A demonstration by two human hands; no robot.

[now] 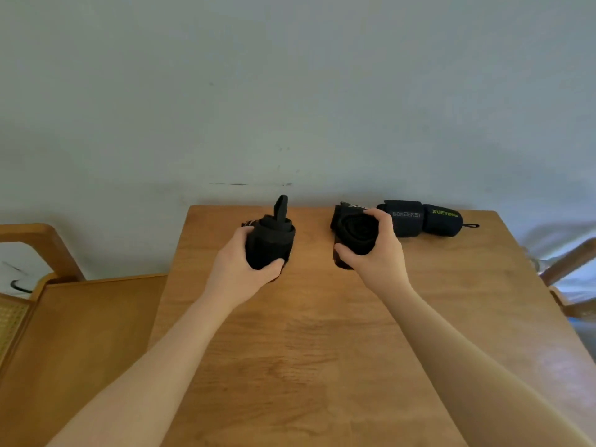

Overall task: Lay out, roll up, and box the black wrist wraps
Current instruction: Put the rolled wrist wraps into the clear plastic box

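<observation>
A: What's the biggest thing in front of you?

B: The pale wall (290, 91) fills the top half of your view. Below it comes the wooden table (322, 333), its far edge against the wall. To your left stands a wooden chair (42, 246) with a woven cane panel, and part of another chair (567, 262) shows at the right edge.

A: And your arms?

B: Both forearms are bare and reach forward over the table. Your left hand (238, 269) has its fingers and thumb curled round a rolled black wrist wrap (272, 243), held over the far left part of the table. A black loop (280, 206) sticks up from the top of that roll.

A: The other side?

B: Your right hand (377, 253) grips a second rolled wrap (354, 230), thumb at its near side and fingers over the top, so the coiled end faces you. You cannot tell whether either roll touches the wood or is just above it.

A: Anything else there?

B: Just right of your right hand, by the wall, lie two more black rolls touching end to end. The nearer one (408, 219) bears grey letters, the farther one (443, 221) green letters reading XUEYING, with a small cord loop (471, 225) at its right end.
</observation>
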